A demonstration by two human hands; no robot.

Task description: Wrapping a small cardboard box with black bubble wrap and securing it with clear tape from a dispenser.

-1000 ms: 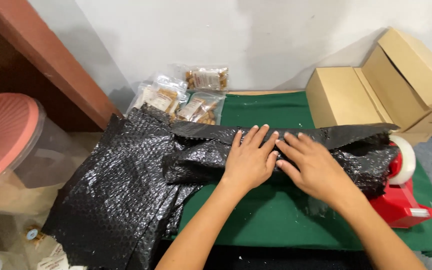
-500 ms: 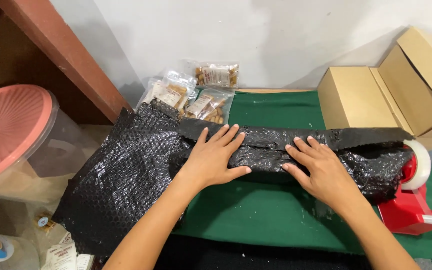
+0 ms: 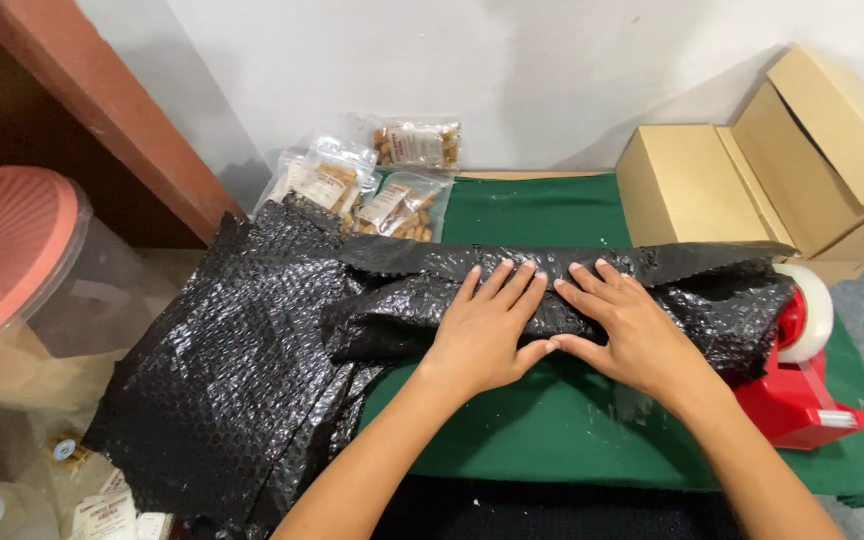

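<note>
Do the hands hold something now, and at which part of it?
Nothing is gripped. Left hand and right hand press flat, side by side, on the middle of the folded black bubble wrap.

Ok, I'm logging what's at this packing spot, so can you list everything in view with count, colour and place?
bubble wrap: one sheet, black, spread across the table's left and folded into a bundle under both hands
green mat: one, green, covering the table
snack pouches: three, clear with brown contents, at the back by the wall
cardboard boxes: at least two, tan, back right
tape dispenser: one, red with a pale roll, right of the bundle
plastic tub: one, clear with a pink lid, far left
left hand: flat on the bundle
right hand: flat on the bundle, beside the left
</note>
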